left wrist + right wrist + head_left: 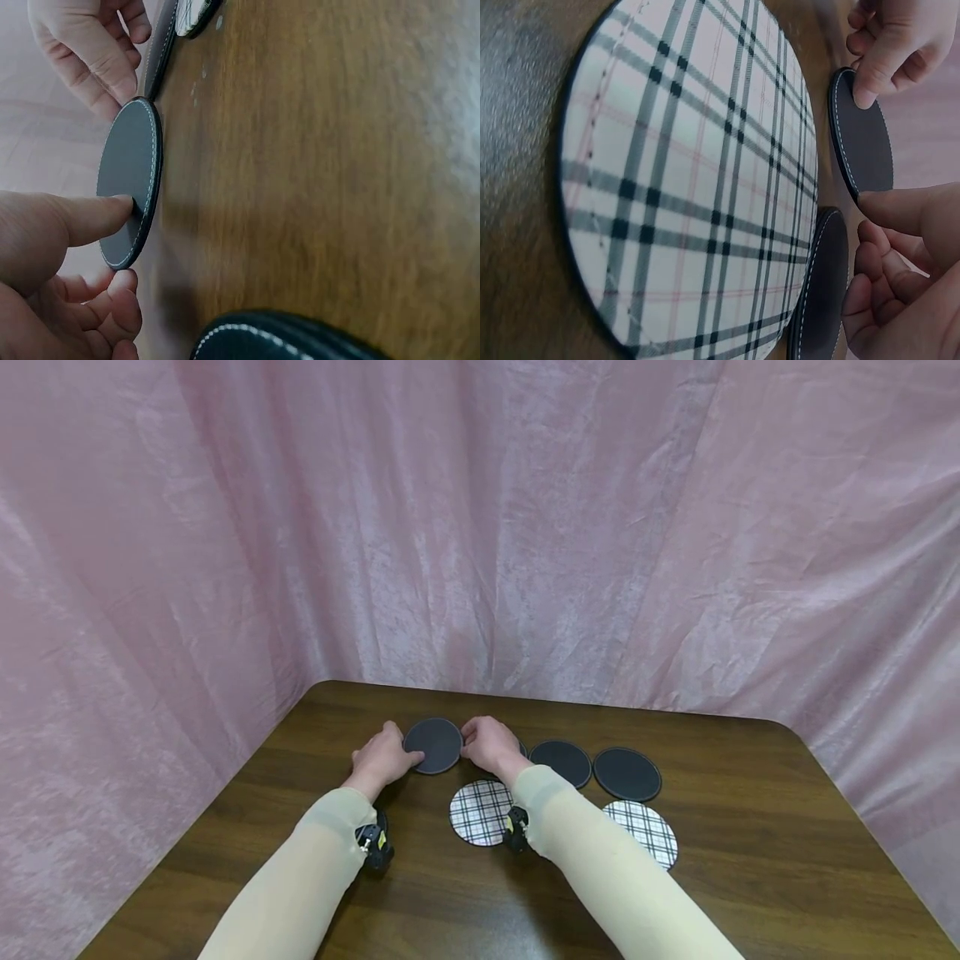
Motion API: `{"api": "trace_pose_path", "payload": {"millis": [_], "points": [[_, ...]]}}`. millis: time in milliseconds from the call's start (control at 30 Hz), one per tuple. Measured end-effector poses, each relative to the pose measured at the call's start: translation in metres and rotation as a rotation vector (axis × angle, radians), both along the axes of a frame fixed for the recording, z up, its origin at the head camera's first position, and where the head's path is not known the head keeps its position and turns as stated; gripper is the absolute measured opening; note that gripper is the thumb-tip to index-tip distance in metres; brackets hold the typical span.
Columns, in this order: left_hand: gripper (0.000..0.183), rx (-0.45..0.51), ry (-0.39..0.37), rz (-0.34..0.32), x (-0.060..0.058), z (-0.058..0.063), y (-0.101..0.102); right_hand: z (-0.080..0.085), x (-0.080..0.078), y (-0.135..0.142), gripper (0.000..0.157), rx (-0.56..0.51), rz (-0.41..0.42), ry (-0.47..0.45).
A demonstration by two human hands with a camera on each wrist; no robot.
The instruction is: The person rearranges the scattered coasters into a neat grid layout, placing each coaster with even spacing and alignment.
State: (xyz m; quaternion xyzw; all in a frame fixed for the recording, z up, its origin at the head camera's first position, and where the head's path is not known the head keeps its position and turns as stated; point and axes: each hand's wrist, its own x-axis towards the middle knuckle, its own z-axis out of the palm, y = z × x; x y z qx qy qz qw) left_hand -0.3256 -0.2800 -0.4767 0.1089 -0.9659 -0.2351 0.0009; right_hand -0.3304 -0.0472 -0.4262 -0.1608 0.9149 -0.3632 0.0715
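My left hand (381,758) holds a round dark coaster (435,746) with pale edge stitching, its thumb lying over the top face and its other fingers at the outer rim. From the opposite side, my right hand (491,743) pinches the same coaster's right edge, thumb tip right at the rim in the right wrist view. Under the right hand lies another dark coaster (826,281), mostly hidden from the head view. A plaid white-and-black coaster (478,814) lies just in front of the right hand, partly covered by the wrist.
Two more dark coasters, one nearer (561,763) and one farther right (627,774), continue the row. A second plaid coaster (647,831) is partly behind the right sleeve. Beside the left wrist sits another dark coaster (270,341). Pink curtains (480,527) hang behind the wooden table (765,843).
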Motion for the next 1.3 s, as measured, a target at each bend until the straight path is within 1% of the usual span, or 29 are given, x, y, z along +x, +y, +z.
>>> {"api": "trace_pose_path", "payload": {"millis": [33,67,100,133,167,233,267,300,367,400,567,600,733,833,933,1000,1033,1067,1100,1133,1200,1233,1267,1300], "points": [[0.059,-0.002,0.008,-0.014,0.003,0.001,0.001,-0.001,0.0,0.0,0.029,0.001,-0.003,-0.009],[0.058,-0.01,0.016,-0.02,0.0,-0.005,-0.001,-0.002,0.0,0.001,0.03,0.001,-0.005,-0.017],[0.057,-0.009,0.008,-0.021,0.002,-0.003,0.001,-0.002,0.001,0.002,0.031,0.002,-0.006,-0.026],[0.059,-0.01,0.006,-0.037,-0.001,-0.007,-0.002,-0.003,0.001,0.002,0.031,0.004,-0.006,-0.033],[0.056,-0.011,0.005,-0.041,0.0,-0.008,-0.002,-0.004,0.001,0.003,0.032,0.006,-0.004,-0.041],[0.052,0.002,-0.017,-0.051,0.014,0.008,0.006,-0.005,0.002,0.004,0.033,0.015,0.003,-0.045],[0.052,0.005,-0.03,-0.039,0.014,0.011,0.008,-0.005,0.002,0.004,0.034,0.018,0.007,-0.048],[0.05,0.014,-0.042,-0.035,0.022,0.02,0.013,-0.005,0.003,0.004,0.035,0.021,0.01,-0.053],[0.048,0.004,-0.032,-0.03,0.029,0.028,0.017,-0.005,0.002,0.004,0.037,0.03,0.019,-0.053],[0.048,0.006,-0.036,-0.026,0.034,0.034,0.021,-0.006,0.003,0.004,0.037,0.036,0.023,-0.051],[0.049,-0.024,-0.047,-0.023,0.033,0.036,0.023,-0.007,0.002,0.003,0.04,0.066,0.041,-0.043],[0.048,-0.024,-0.068,-0.019,0.037,0.044,0.027,-0.008,0.002,0.003,0.04,0.07,0.041,-0.041],[0.05,-0.061,-0.078,-0.031,0.04,0.048,0.029,-0.008,0.003,0.002,0.04,0.078,0.036,-0.034],[0.048,-0.075,-0.09,-0.033,0.04,0.048,0.03,-0.008,0.005,0.002,0.04,0.083,0.04,-0.022],[0.047,-0.077,-0.102,-0.029,0.035,0.043,0.028,-0.007,0.006,0.002,0.04,0.089,0.045,-0.008],[0.047,-0.085,-0.105,-0.026,0.028,0.036,0.024,-0.007,0.007,0.002,0.04,0.092,0.044,0.0],[0.048,-0.096,-0.098,-0.029,0.021,0.027,0.02,-0.007,0.007,0.002,0.04,0.094,0.043,0.005],[0.049,-0.102,-0.095,-0.028,0.018,0.023,0.017,-0.007,0.007,0.002,0.04,0.094,0.042,0.008],[0.05,-0.114,-0.08,-0.03,0.013,0.016,0.013,-0.006,0.007,0.001,0.04,0.097,0.042,0.013],[0.05,-0.12,-0.079,-0.027,0.011,0.014,0.011,-0.006,0.007,0.0,0.04,0.099,0.041,0.018],[0.05,-0.124,-0.077,-0.023,0.012,0.014,0.011,-0.006,0.007,-0.001,0.04,0.103,0.039,0.021],[0.05,-0.12,-0.076,-0.02,0.014,0.016,0.012,-0.007,0.007,-0.002,0.04,0.105,0.039,0.02],[0.05,-0.113,-0.084,-0.014,0.02,0.024,0.016,-0.007,0.007,-0.002,0.04,0.107,0.037,0.019],[0.05,-0.11,-0.084,-0.013,0.023,0.027,0.018,-0.008,0.007,-0.003,0.04,0.109,0.037,0.018]]}}
